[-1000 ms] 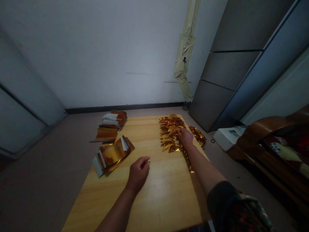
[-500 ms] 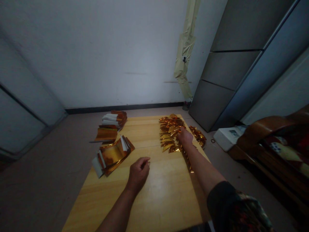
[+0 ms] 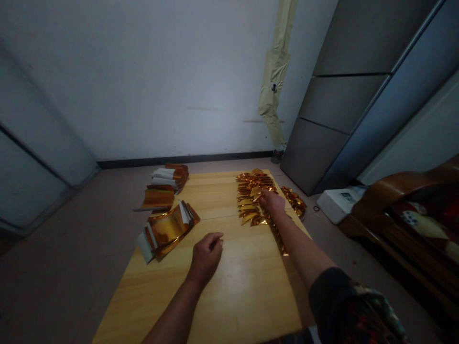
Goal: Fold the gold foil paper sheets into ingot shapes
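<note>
Quick look at the bench here: the right hand [image 3: 272, 203] is down on a heap of gold-orange foil pieces [image 3: 251, 200] toward the far end of a pale wooden table [image 3: 229, 306]. The fingers are buried in the foil, and I can't tell if they're pinching a piece or just pressing on it. The left hand [image 3: 206, 258] sits on bare wood with its fingers curled closed, and nothing obvious is in them, though the fingertips are partly hidden.

Looks like the sorting or picking-through stage to me. With the heap this tangled, I'd say the next move calls for teasing one piece free rather than grabbing a clump.

A smaller foil pile [image 3: 294, 203] sits at the right edge, and a thin trail of foil strips [image 3: 278, 241] runs beside the right forearm. Over on the left are a white-backed foil stack [image 3: 170, 177], a curled foil sheet [image 3: 158, 199] and a bundle of foil [image 3: 167, 230].

A white box [image 3: 337, 204] on the floor has a small label, too tiny to read. No other readable writing or brands.
</note>
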Tool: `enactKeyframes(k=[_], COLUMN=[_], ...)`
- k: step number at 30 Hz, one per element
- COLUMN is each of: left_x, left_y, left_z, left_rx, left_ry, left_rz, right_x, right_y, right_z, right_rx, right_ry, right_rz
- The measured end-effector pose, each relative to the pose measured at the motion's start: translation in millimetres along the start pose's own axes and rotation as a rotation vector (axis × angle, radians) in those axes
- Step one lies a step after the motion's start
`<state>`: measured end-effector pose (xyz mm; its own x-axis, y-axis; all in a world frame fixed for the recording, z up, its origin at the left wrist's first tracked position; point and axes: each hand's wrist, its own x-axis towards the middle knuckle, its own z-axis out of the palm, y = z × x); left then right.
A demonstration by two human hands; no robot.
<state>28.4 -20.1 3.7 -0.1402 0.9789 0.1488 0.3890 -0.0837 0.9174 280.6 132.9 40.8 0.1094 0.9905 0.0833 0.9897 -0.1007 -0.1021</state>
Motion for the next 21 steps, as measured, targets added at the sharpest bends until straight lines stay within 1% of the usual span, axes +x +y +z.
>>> enactKeyframes(k=[5,15,21], left_x=[0.1,-0.5,-1.4], left_y=[-1.3,-2.4,-3.3], left_z=[0.7,0.1,0.5], left_rx=[0.009,0.014,0.025], left_ry=[0.014,0.005,-0.012], left_rz=[0.002,0.024,0.028], right_x=[-0.5,2.0,2.9], right_y=[-2.2,-4.4,-5.2], right_z=[-0.3,-0.8,-0.9], right_rx=[-0.036,-0.073,-0.125], right_ry=[-0.015,-0.025,-0.023], right_rz=[-0.016,-0.028,-0.080])
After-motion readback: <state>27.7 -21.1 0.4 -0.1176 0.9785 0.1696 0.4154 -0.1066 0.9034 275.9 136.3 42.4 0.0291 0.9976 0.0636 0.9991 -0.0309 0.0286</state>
